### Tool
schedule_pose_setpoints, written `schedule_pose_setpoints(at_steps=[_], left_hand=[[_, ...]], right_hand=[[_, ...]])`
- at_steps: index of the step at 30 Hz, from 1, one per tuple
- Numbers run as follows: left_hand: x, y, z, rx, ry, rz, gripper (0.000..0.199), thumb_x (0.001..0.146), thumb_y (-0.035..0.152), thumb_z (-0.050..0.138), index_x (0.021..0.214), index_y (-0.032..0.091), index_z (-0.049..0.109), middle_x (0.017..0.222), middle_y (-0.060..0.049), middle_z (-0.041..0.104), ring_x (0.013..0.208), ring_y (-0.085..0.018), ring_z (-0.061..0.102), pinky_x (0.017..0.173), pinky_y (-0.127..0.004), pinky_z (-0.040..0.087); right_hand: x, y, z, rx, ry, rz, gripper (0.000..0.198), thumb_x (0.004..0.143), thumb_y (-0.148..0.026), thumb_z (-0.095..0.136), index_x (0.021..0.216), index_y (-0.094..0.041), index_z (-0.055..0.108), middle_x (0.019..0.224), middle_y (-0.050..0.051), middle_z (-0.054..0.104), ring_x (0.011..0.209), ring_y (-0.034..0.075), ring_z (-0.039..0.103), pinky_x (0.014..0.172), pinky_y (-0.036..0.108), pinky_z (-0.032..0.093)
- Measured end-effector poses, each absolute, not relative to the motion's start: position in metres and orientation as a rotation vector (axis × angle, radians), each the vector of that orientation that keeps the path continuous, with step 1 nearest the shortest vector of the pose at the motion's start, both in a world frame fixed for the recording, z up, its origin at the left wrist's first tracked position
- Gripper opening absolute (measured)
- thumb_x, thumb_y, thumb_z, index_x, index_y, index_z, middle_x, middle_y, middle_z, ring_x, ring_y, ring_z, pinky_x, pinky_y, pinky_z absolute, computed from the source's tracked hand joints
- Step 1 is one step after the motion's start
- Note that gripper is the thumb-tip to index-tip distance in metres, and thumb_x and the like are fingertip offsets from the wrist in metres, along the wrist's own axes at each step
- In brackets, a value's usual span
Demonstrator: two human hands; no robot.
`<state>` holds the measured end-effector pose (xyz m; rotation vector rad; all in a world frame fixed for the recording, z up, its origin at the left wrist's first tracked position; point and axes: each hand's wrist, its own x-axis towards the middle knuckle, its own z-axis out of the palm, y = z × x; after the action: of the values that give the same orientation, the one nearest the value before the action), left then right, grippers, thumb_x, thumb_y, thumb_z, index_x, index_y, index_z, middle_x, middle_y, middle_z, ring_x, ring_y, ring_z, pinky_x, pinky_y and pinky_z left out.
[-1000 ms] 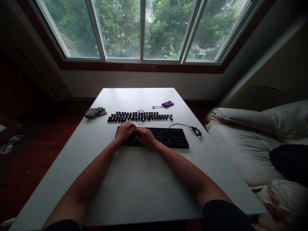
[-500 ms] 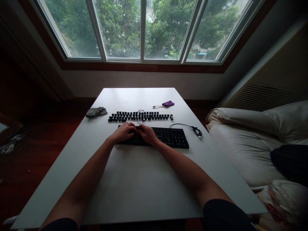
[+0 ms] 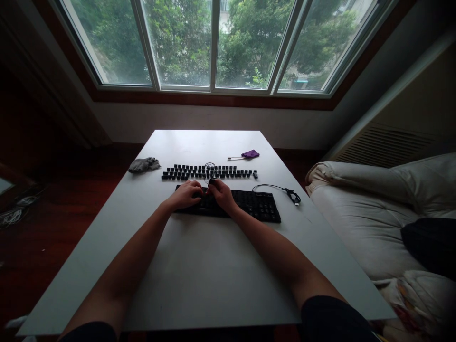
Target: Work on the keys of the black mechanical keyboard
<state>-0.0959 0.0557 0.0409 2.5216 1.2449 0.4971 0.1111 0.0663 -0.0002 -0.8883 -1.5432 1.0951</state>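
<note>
A black keyboard (image 3: 254, 204) lies across the white table in front of me. My left hand (image 3: 187, 194) rests on its left part, fingers bent and tips turned inward; what they hold, if anything, is hidden. Close beside it, my right hand (image 3: 221, 195) is closed over the keyboard with thumb and fingers pinched. A small black piece that looks like a keycap (image 3: 213, 181) shows at its fingertips. Just beyond the keyboard, loose black keycaps (image 3: 228, 172) stand in uneven rows. Thin wire loops (image 3: 210, 165) lie among them.
Right of the keyboard lies a bundled black USB cable (image 3: 292, 195). A purple cloth (image 3: 250, 153) with a thin white-tipped stick (image 3: 234, 158) is farther back. At the left edge sits a crumpled grey cloth (image 3: 144, 165). A pale sofa (image 3: 359, 223) stands right of the table (image 3: 210, 275).
My right hand has lifted and turned slightly, and a small black piece now shows at its fingertips. My left hand stays nearly in place. The whole view has shifted a little.
</note>
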Motion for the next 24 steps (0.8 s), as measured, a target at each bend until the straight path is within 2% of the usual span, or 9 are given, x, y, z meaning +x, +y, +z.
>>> schedule_pose_setpoints(at_steps=[9, 15, 24], left_hand=[[-0.088, 0.055, 0.042, 2.413, 1.248, 0.644, 0.025, 0.085, 0.033, 0.065, 0.107, 0.026, 0.073, 0.114, -0.005, 0.07, 0.109, -0.025, 0.06, 0.102, -0.04, 0.046], [-0.079, 0.054, 0.041, 2.302, 1.301, 0.717, 0.021, 0.083, 0.032, 0.065, 0.101, 0.025, 0.074, 0.106, -0.004, 0.073, 0.102, -0.025, 0.065, 0.095, -0.039, 0.05], [-0.074, 0.054, 0.033, 2.029, 1.179, 0.836, 0.03, 0.083, 0.025, 0.063, 0.113, 0.023, 0.069, 0.104, -0.004, 0.075, 0.098, -0.021, 0.07, 0.089, -0.034, 0.053]], right_hand=[[0.11, 0.066, 0.0, -0.909, -1.475, 1.037, 0.025, 0.088, -0.048, 0.06, 0.087, -0.023, 0.057, 0.08, 0.002, 0.067, 0.078, 0.02, 0.066, 0.076, 0.033, 0.054], [0.112, 0.071, -0.002, -0.957, -1.468, 0.987, 0.027, 0.087, -0.049, 0.06, 0.085, -0.023, 0.055, 0.074, 0.0, 0.062, 0.069, 0.018, 0.063, 0.066, 0.03, 0.051], [0.113, 0.072, -0.002, -0.982, -1.404, 1.042, 0.031, 0.088, -0.052, 0.059, 0.082, -0.023, 0.051, 0.066, -0.001, 0.061, 0.059, 0.016, 0.062, 0.059, 0.028, 0.049]])
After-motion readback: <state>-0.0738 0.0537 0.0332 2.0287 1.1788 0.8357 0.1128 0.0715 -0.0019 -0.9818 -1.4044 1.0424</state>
